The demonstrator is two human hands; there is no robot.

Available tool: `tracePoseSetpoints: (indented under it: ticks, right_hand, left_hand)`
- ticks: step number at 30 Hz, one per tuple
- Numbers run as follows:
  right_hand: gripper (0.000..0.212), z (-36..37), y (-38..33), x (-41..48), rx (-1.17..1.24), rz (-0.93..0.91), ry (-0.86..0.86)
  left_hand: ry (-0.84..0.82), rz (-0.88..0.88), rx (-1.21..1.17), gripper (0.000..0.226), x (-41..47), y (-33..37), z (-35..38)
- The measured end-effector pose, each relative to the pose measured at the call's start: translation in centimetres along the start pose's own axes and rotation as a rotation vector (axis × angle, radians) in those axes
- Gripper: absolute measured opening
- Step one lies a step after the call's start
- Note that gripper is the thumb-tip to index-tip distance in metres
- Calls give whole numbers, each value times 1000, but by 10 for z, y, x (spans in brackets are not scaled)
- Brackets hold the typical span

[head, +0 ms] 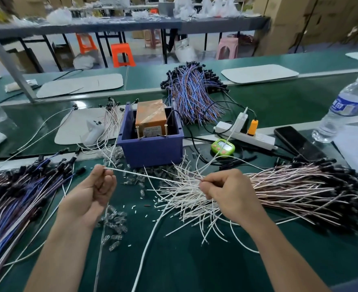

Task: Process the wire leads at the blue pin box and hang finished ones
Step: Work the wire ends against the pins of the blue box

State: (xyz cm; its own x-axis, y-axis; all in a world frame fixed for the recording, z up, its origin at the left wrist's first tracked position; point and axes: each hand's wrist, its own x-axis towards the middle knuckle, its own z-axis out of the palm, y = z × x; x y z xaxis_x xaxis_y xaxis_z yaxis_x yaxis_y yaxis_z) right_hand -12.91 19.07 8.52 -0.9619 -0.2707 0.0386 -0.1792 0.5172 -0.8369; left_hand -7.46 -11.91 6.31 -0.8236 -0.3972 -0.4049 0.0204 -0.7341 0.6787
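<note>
In front of the blue pin box [150,148], my left hand [94,190] pinches 1 white lead [144,175]. My right hand [226,190] pinches into the white bundle [279,192].

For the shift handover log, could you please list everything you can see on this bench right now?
blue pin box: one, blue, bench centre
orange block: one, orange, inside the box
brass pins: two, brass, upright at the box front
white-lead pile: one, white with black ends, right of the box
blue-lead pile: one, blue and purple, left edge
rear bundle: one, blue and purple, behind the box
clear pieces: many, transparent, scattered in front of the box
power strip: one, white, right of the box
counter: one, green, beside the strip
phone: one, black, right
water bottle: one, clear, far right
white lead: one, white, between the hands
left hand: pinches the lead's end
right hand: pinches it at the pile
</note>
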Motion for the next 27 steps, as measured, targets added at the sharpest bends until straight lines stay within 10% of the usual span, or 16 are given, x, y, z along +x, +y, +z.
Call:
tracePoseSetpoints:
  ticks: [8, 15, 19, 27]
  right_hand:
    - [22, 3, 10, 12, 41, 5, -81]
    - [15, 2, -4, 21, -253, -101, -27]
    - [10, 30, -36, 21, 158, -90, -102]
    - [25, 76, -57, 14, 730, 131, -170]
  left_hand:
    - [206, 190, 134, 32, 16, -19, 4]
    - [29, 389, 550, 14, -6, -24, 39]
    - [-123, 603, 880, 16, -23, -31, 70]
    - [-41, 713, 718, 8, -28, -45, 79]
